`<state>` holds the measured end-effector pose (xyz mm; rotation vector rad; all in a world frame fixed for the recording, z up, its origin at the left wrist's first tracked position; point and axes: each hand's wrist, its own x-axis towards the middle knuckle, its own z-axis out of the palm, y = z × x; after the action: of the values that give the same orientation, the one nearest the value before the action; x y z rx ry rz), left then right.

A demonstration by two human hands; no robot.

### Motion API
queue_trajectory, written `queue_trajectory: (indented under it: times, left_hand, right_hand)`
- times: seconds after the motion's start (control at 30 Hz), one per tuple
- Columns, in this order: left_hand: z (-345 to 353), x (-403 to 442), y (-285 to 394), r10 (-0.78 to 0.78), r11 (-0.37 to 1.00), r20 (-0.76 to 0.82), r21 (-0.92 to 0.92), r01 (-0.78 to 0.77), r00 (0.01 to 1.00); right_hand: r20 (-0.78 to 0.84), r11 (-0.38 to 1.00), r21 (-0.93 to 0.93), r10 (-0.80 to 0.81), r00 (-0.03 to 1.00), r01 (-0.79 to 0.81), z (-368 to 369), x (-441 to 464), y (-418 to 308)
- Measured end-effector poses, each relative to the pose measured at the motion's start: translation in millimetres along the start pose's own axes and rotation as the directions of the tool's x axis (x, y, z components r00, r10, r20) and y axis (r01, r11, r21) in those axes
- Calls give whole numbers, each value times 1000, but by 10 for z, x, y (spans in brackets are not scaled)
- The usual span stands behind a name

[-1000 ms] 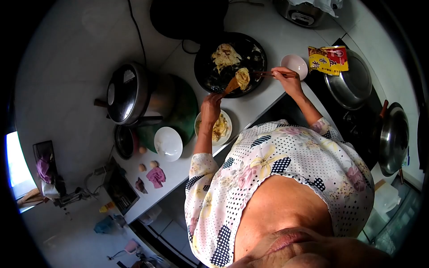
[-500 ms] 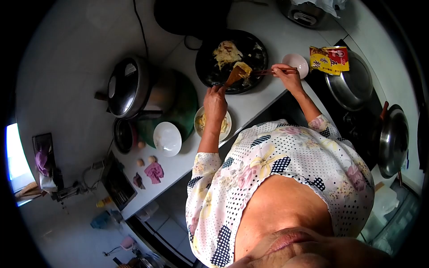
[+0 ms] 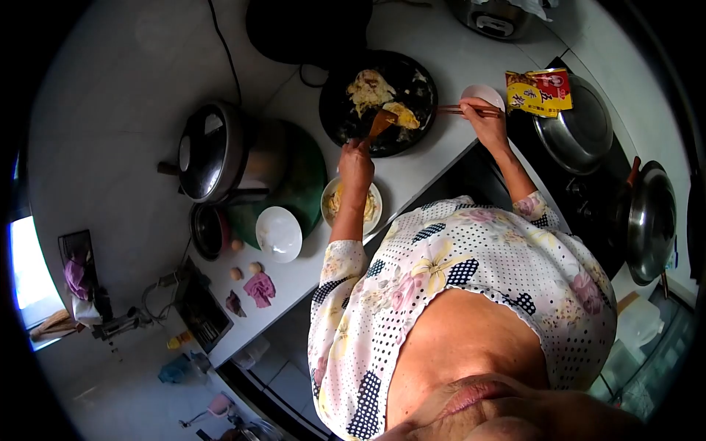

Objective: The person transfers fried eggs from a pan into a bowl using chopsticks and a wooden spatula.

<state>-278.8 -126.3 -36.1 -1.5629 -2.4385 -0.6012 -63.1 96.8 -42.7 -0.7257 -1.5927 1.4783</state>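
Observation:
My left hand [image 3: 356, 167] is closed round the handle of a brown spatula [image 3: 382, 122], whose blade touches a yellow piece of egg [image 3: 401, 115] in the black round pan [image 3: 340, 131]. A larger, paler egg piece [image 3: 370, 91] lies further back in the same pan. To the right of the pan, my right hand [image 3: 487, 126] grips a pair of chopsticks [image 3: 450, 109], their tips just off the rim. Behind that hand sits a small pale bowl [image 3: 484, 92]. Beneath my left forearm stands a bowl of yellow food [image 3: 372, 208], partly covered by the arm.
Left of the pan are a large pot [image 3: 257, 158] on a green board [image 3: 305, 158], a white bowl [image 3: 279, 234], several eggs [image 3: 236, 273] and a purple cloth [image 3: 259, 289]. To the right, a yellow-red packet [image 3: 540, 94] lies on a metal lid [image 3: 581, 140]. A lidded pan [image 3: 651, 220] stands far right.
The chopsticks have drawn back to the right, away from the yellow egg piece. That piece now lies flatter in the pan, at the spatula's blade. The view has shifted slightly.

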Motion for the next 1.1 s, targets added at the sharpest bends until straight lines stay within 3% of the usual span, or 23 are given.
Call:
queue_trajectory:
  times: [0.13, 0.2, 0.3, 0.47, 0.57, 0.67, 0.93, 1.03, 1.1]
  left_hand:
    - [149, -115, -55, -63, 997, 49, -45, 65, 997]
    - [152, -148, -76, -79, 993, 43, -82, 82, 996]
    - [110, -162, -70, -70, 995, 12, -73, 71, 997]
    - [-33, -230, -22, -77, 991, -8, -107, 76, 997]
    - [-231, -299, -90, -74, 997, 22, -27, 75, 997]
    - [-200, -362, -245, -57, 998, 71, 35, 55, 996]
    - [237, -99, -258, -36, 982, 60, -183, 46, 998]
    - [106, -210, -204, -50, 980, 2, -191, 49, 999]
    - [-129, -255, -96, -54, 994, -2, -99, 54, 999]
  right_hand:
    - [98, 999, 48, -12, 995, 7, 188, -18, 45]
    - [133, 992, -122, -12, 991, 28, 235, -39, 131]
    - [86, 999, 23, 28, 996, -30, 215, -51, 270]
    - [51, 999, 43, -24, 998, 22, 52, -1, 191]
    - [6, 1000, 11, -24, 1000, 23, -19, 71, 197]
    - [17, 998, 58, -7, 1000, 6, 12, 144, 310]
    - [125, 997, 75, 14, 992, -23, 265, 191, 359]
    - [127, 994, 103, 10, 992, -23, 319, 134, 273]
    - [121, 991, 125, 29, 992, -44, 328, 98, 275]
